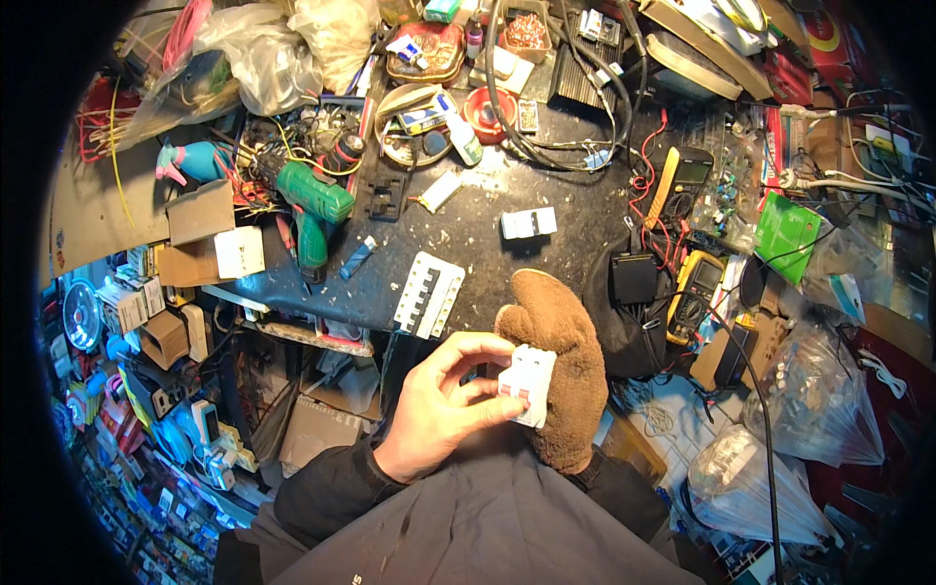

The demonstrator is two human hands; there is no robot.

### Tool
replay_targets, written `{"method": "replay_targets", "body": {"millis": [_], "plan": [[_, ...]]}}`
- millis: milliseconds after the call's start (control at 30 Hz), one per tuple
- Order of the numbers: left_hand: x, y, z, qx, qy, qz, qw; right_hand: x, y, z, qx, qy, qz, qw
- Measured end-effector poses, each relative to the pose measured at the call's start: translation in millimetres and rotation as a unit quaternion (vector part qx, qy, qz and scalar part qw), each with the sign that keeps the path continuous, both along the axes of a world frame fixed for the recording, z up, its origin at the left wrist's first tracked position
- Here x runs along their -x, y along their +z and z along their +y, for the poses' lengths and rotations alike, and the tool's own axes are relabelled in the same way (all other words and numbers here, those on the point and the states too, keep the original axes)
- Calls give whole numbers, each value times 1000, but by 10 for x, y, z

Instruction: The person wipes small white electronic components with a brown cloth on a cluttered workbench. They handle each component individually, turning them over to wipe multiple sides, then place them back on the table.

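Between the thumb and fingers of my left hand (434,405) is a small white circuit breaker (527,385) with reddish-brown switch levers. A thick brown fleece mitten (565,380) covers my right hand (570,356). Its finger part stretches forward, with the thumb part a little apart, right beside the breaker; whether it presses on the breaker is hard to see. Ahead on the dark bench lies another white breaker (528,223) with a black lever. A row of white breakers with dark levers (429,295) lies just forward of my left hand.
A green cordless drill (312,210), a small blue object (359,255) and an open cardboard box (200,234) are on the left. At the right lie a yellow multimeter (695,292), a black adapter (634,279) and red leads. Thick black cables (522,136) curve across the back beside round trays.
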State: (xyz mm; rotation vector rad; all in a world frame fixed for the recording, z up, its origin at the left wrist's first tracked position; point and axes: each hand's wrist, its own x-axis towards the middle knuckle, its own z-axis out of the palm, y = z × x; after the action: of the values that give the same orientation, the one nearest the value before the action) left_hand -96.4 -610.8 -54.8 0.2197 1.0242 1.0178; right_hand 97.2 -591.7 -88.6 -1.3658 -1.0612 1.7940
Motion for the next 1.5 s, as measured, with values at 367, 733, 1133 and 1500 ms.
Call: {"method": "replay_targets", "body": {"millis": [367,733,1133,1500], "plan": [[114,-73,87,-98,-70,180,976,141,2,190,-15,109,-69,992],[186,-82,130,-129,-143,293,936,-9,-157,21,-24,221,-64,973],[153,-188,70,-164,-135,293,932,154,-23,62,23,158,-25,987],[220,-112,24,-257,-114,362,889,92,-261,30,99,107,38,989]]}}
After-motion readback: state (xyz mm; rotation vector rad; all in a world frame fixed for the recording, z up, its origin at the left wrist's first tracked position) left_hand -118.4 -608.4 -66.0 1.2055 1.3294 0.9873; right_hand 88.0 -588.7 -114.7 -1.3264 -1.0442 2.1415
